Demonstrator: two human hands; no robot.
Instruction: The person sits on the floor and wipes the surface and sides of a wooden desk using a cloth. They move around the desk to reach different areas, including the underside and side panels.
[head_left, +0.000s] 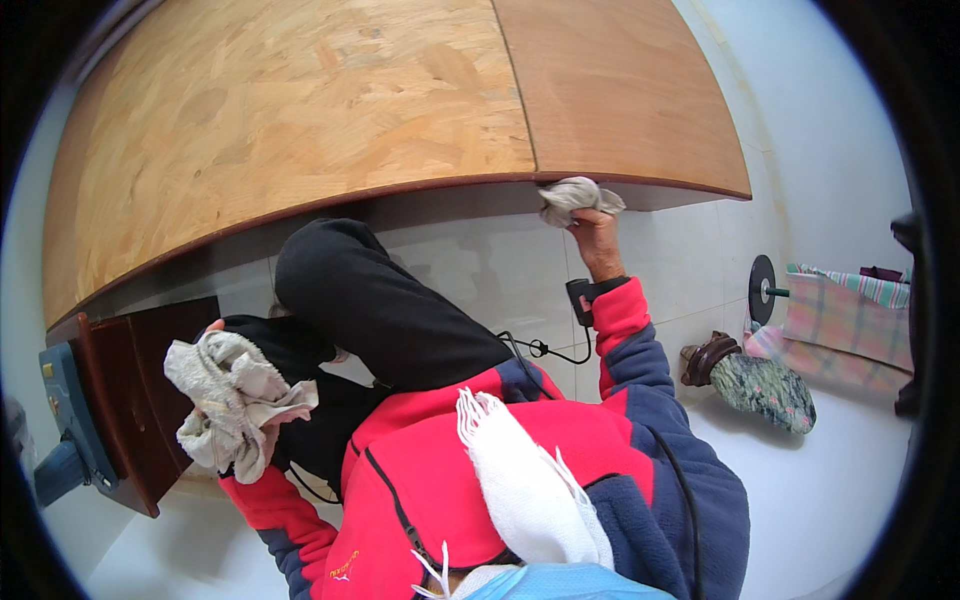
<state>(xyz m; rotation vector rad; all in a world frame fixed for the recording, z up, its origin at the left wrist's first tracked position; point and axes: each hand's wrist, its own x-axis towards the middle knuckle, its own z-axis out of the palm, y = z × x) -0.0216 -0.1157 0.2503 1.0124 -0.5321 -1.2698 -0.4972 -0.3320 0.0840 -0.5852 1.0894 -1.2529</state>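
Observation:
A bunched, light grey terry cloth (236, 405) covers most of my left hand (216, 325), which holds it over my left leg; a fingertip shows at the cloth's upper edge. My right hand (601, 244) is farther forward with its arm stretched out. Its fingers pinch a crumpled grey cloth (574, 201) against or just below the dark red front edge of a long wooden bed base or platform (322, 97). Whether the cloth touches the underside or only the edge is hard to tell. The top has a pale strand-board part and a smoother reddish-brown panel (622, 82) on the right.
A dark red wooden cabinet or stool (154, 382) stands at the left, beside a blue-grey device (75, 420). To the right are a mottled green stone (765, 394) on a dark carved base, a black weight plate (762, 289) on a bar and a checked cloth cover (847, 319).

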